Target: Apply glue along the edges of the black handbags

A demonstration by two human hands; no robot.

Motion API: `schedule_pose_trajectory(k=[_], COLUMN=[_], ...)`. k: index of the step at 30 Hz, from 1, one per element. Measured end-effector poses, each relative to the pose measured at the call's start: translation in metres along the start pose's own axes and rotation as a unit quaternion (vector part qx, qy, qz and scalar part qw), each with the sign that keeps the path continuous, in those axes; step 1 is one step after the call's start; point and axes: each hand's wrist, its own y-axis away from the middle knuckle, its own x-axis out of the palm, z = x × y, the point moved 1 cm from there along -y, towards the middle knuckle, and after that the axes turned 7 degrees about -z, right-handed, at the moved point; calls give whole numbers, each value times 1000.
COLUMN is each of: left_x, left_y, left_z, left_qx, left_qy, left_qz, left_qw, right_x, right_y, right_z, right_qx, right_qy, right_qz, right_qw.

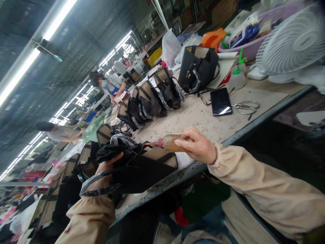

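My right hand (199, 144) is wrapped round a squeeze bottle (172, 143) of amber liquid, held on its side. The bottle's reddish nozzle points left and meets the upper edge of a black handbag (144, 173). That bag lies tilted near the table's front edge, its tan inside partly showing. My left hand (109, 166) grips the black cloth (114, 151) at the bag's left end, with a plastic-wrapped handle looped over the wrist. Part of its fingers is hidden by the cloth.
Several black bags (149, 98) stand in a row behind, and others at the left. On the table (193, 117) are a phone (221, 101), scissors (245, 107), glasses and a green-topped bottle (237, 78). A white fan (297, 44) stands at the right. People work farther back.
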Motion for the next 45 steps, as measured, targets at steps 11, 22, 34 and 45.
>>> schedule_pose_trajectory(k=[11,22,34,45], left_x=[5,7,11,17], left_y=[2,1,-1,16], left_z=[-1,-3,-5,-11], left_qx=[-5,-12,-14,-80], left_qy=[25,-2,-7,-29], left_qz=[13,14,33,40], left_qw=[1000,1000,999,996], right_x=[0,-11,-8,-9], right_y=[0,-3,-2,-2], right_z=[0,5,5,5], right_qx=[-1,5,12,10], right_qy=[23,45,66,56], right_qz=[12,34,42,30], right_qw=[1000,998,997,998])
